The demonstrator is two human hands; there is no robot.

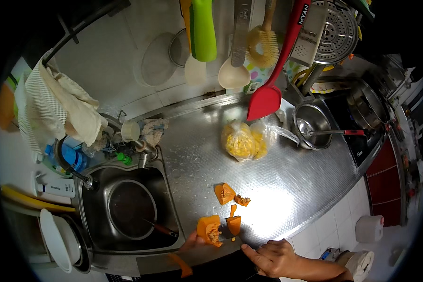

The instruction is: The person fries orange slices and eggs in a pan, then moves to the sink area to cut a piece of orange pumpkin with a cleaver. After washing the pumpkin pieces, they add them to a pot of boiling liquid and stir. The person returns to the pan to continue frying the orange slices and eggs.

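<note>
My left hand [191, 242], partly hidden, holds a pumpkin piece [208, 231] with stringy pulp and seeds at the counter's front edge. My right hand [269, 259] is at the front edge, fingers curled and index finger extended to the left. The fingertip meets the end of a grey metal strip [218, 248]; whether this is a blade or the counter's lip I cannot tell. Behind the held piece lie a seeded pumpkin chunk [224, 194], a scrap of pulp [242, 200] and a small pumpkin wedge [233, 225]. An orange pumpkin strip [182, 266] appears low, near my left hand.
To the left is a sink [172, 215] with a round pan [132, 209]. Plastic bags of yellow pieces [240, 142] rest farther back, beside a steel bowl [312, 121] with a red-handled utensil. A red spatula [268, 97] hangs above. A pot [365, 104] sits on the hob.
</note>
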